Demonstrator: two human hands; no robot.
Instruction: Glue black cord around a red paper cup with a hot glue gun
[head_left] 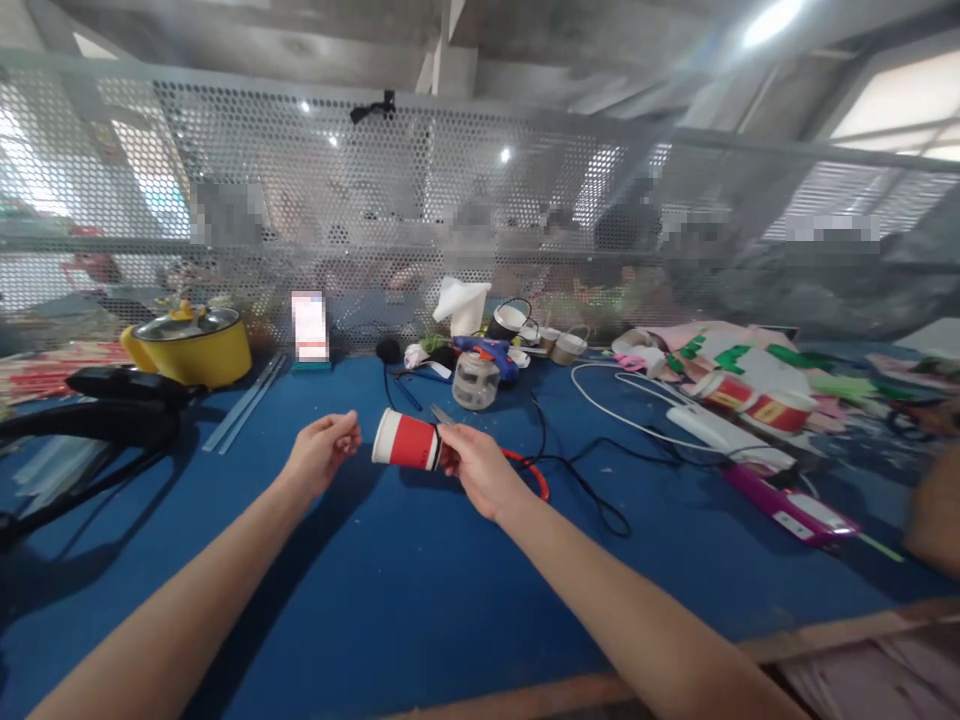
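A red and white paper cup is tipped on its side above the blue tabletop, with a dark band near its right end. My right hand grips that end between thumb and fingers. To the left of the cup, apart from it, my left hand is closed with thumb and fingertips pinched together; whether anything small is between them I cannot make out. Behind my right hand, partly hidden, lie scissors with a red-orange handle. A clear round container and a blue glue gun stand just beyond.
At the left are a yellow pot, a black stand and clear sticks. A lit phone stands at the back. Cables, a white power strip, a purple device and more red cups occupy the right.
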